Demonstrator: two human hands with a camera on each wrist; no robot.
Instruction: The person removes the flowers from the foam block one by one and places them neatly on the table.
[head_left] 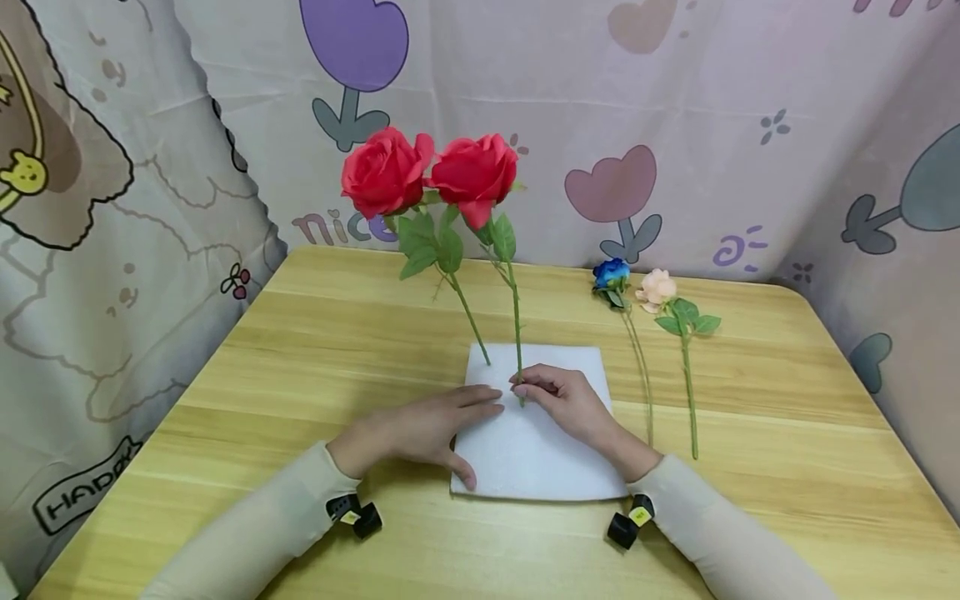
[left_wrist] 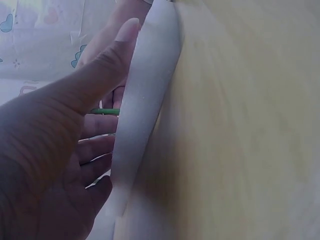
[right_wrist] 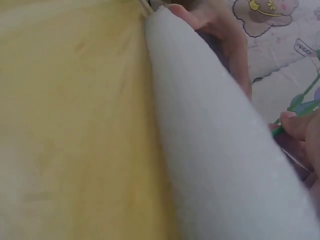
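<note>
A white foam block [head_left: 540,458] lies flat on the table. From its back left part a red rose [head_left: 386,173] leans up to the left on its green stem. Near the lower end of a second red rose's stem [head_left: 517,317], my right hand [head_left: 562,400] pinches it between thumb and fingers, over the middle of the block; whether the tip is inside the foam I cannot tell. My left hand [head_left: 442,425] rests on the block's left side, fingers extended and thumb at the front left corner. In the right wrist view, the green stem [right_wrist: 278,130] shows at my fingertips.
Right of the block, a blue rose [head_left: 611,272] and a pale pink rose [head_left: 657,287] lie on the wooden table [head_left: 337,333], their stems toward me. A printed curtain [head_left: 495,67] hangs behind the table and along its sides.
</note>
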